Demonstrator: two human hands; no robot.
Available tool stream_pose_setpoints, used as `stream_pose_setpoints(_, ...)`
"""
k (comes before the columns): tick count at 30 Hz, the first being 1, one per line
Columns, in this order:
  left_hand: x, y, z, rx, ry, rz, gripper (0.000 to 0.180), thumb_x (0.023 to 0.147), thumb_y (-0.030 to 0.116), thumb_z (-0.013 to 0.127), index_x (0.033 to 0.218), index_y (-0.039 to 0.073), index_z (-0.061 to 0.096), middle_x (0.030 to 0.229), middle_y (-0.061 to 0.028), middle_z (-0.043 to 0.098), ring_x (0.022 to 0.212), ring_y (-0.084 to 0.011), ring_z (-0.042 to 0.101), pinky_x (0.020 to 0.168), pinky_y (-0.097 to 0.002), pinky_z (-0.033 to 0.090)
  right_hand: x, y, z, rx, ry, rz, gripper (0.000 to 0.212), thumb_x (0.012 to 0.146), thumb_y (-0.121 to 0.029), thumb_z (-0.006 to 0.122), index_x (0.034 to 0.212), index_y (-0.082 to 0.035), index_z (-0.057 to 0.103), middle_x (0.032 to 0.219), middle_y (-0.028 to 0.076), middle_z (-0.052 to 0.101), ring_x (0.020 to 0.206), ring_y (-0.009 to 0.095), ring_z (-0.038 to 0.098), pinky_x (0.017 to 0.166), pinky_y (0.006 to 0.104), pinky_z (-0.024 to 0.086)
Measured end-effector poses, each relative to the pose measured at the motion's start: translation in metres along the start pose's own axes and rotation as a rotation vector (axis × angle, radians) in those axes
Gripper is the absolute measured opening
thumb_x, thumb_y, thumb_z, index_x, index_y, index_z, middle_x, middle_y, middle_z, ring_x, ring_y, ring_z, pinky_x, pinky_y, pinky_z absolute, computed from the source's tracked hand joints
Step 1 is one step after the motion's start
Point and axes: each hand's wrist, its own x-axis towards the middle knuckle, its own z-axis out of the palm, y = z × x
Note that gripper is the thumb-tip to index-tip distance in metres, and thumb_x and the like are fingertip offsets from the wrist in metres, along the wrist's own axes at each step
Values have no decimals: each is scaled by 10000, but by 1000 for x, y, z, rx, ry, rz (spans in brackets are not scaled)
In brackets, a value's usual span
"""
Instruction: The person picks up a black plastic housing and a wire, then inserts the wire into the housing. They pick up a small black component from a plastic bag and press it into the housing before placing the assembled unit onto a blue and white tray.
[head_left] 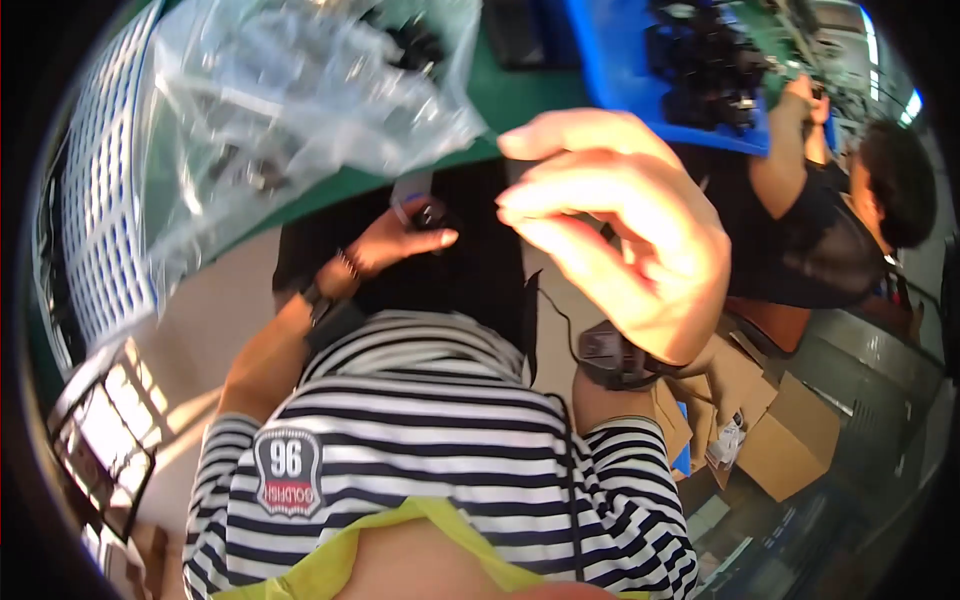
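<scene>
My left hand (392,240) is low in front of my lap, below the green table edge. Its fingers are closed around a small dark part (432,215), with the thumb along its near side. Something pale and see-through shows beside those fingers; its kind is unclear. My right hand (630,215) is raised close to the camera, right of centre. Thumb and a finger meet in a pinch, while another finger is bent above them. Anything between those tips is too small to make out. Beyond my left hand lies a large clear plastic bag (300,100) with dark parts inside.
A white slatted basket (105,170) stands at the left. Far right on the green table (515,90) is a blue bin (610,60) holding several black parts. A co-worker (800,230) sits at the right with hands raised. Open cardboard boxes (790,440) lie below.
</scene>
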Motion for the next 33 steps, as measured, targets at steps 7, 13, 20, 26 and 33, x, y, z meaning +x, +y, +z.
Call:
stream_pose_setpoints(7, -17, 77, 16, 11, -88, -200, 438, 904, 240, 784, 1240, 38, 589, 1076, -7, 626, 977, -90, 583, 867, -249, 491, -130, 92, 98, 702, 339, 834, 117, 967, 24, 614, 1077, 44, 649, 1144, 163, 684, 1015, 225, 695, 909, 309, 560)
stream_pose_setpoints(13, -24, 71, 23, -66, -81, -210, 422, 916, 217, 771, 1253, 43, 587, 1074, 10, 622, 1003, -84, 567, 886, -254, 484, -143, 108, 151, 605, 362, 670, 130, 970, 17, 618, 1095, 31, 650, 1147, 148, 692, 1088, 200, 658, 973, 299, 516)
stream_pose_setpoints(20, -25, 69, 21, -135, -94, -191, 383, 932, 200, 752, 1244, 48, 591, 1071, 20, 622, 1042, -75, 553, 896, -261, 481, -148, 111, 155, 679, 346, 688, 110, 961, 19, 633, 1063, 29, 673, 1153, 142, 706, 1083, 176, 650, 977, 292, 506)
stream_pose_setpoints(26, -21, 67, 20, -121, -119, -174, 380, 927, 199, 758, 1235, 49, 594, 1062, 19, 629, 1007, -73, 567, 882, -259, 483, -150, 110, 148, 501, 296, 632, 102, 936, 16, 665, 1032, 17, 699, 1177, 125, 712, 1074, 181, 654, 968, 301, 505)
stream_pose_setpoints(33, -11, 79, 21, -6, -140, -177, 376, 882, 230, 807, 1163, 60, 623, 995, 15, 634, 945, -73, 572, 830, -248, 477, -137, 103, 127, -3, 129, 450, 142, 855, -3, 726, 995, -24, 723, 1035, 99, 710, 967, 258, 650, 868, 338, 504)
